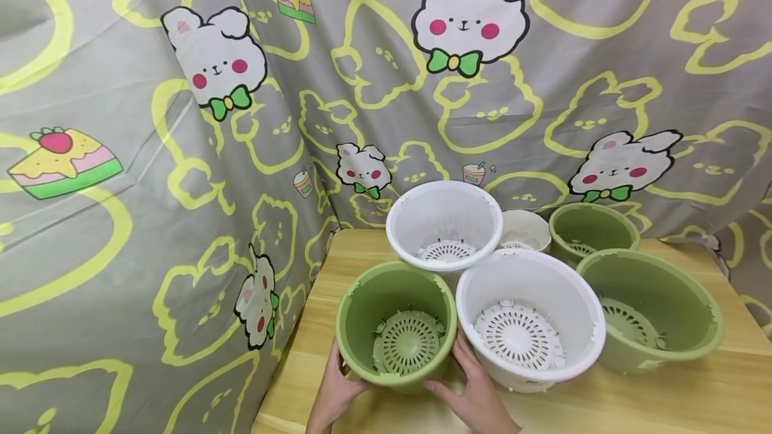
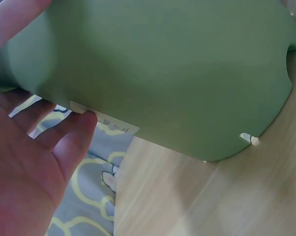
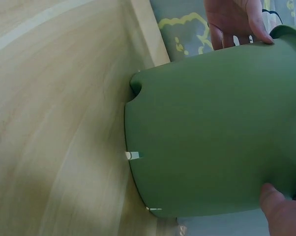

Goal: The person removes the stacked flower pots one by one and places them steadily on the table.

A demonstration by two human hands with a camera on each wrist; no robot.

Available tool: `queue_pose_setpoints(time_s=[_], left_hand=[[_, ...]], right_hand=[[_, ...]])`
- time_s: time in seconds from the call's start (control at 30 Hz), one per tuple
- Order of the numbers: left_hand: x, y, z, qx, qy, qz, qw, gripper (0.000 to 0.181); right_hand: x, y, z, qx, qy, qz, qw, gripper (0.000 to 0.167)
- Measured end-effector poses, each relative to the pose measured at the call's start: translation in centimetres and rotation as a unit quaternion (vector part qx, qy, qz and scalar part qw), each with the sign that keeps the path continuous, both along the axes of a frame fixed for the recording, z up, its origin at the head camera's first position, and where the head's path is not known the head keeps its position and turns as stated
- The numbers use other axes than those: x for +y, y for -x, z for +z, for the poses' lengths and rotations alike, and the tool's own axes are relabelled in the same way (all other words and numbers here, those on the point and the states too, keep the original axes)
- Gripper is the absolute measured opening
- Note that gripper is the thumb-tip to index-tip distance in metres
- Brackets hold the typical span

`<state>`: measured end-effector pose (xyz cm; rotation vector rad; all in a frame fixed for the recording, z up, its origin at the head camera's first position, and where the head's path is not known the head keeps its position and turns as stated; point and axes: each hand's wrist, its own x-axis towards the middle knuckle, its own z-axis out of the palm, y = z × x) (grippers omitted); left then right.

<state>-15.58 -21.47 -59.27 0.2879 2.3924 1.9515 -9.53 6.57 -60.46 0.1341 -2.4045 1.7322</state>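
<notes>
A green plastic flowerpot [image 1: 356, 300] stands upright on the wooden table, with a slotted round base [image 1: 410, 347] inside. My left hand [image 1: 340, 387] holds its left side, and my right hand [image 1: 476, 397] holds its right side, both just below the rim. In the left wrist view, the left hand [image 2: 32, 167] has its fingers against the pot wall [image 2: 172, 73], near a small pale label [image 2: 116, 123]. From the right wrist, the right thumb [image 3: 278, 209] presses on the pot [image 3: 202, 123], while the left hand [image 3: 234, 19] shows on the far side.
Close on the right stands a white pot [image 1: 470, 313], with another white pot [image 1: 416, 226] behind. A large green pot [image 1: 681, 313], a smaller green pot [image 1: 594, 223] and a small white pot [image 1: 531, 223] stand farther right. Patterned curtain [image 1: 386, 86] hangs behind the wooden table [image 1: 350, 246].
</notes>
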Motion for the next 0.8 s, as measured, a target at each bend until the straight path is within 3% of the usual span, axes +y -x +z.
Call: queue_pose_setpoints(time_s=[0.43, 0.63, 0.8], left_hand=[[-0.32, -0.27, -0.55, -0.002, -0.005, 0.0, 1.0, 0.12], [-0.28, -0.18, -0.57, -0.005, 0.002, -0.009, 0.9999, 0.121], [-0.08, -0.01, -0.28, -0.003, 0.017, 0.001, 0.9998, 0.12]], right_hand=[[-0.71, -0.57, 0.17, -0.043, -0.043, -0.023, 0.9979, 0.109], [-0.79, -0.46, 0.1, -0.049, -0.024, -0.019, 0.9983, 0.11], [-0.81, -0.38, 0.11, -0.047, -0.017, -0.016, 0.9986, 0.109]])
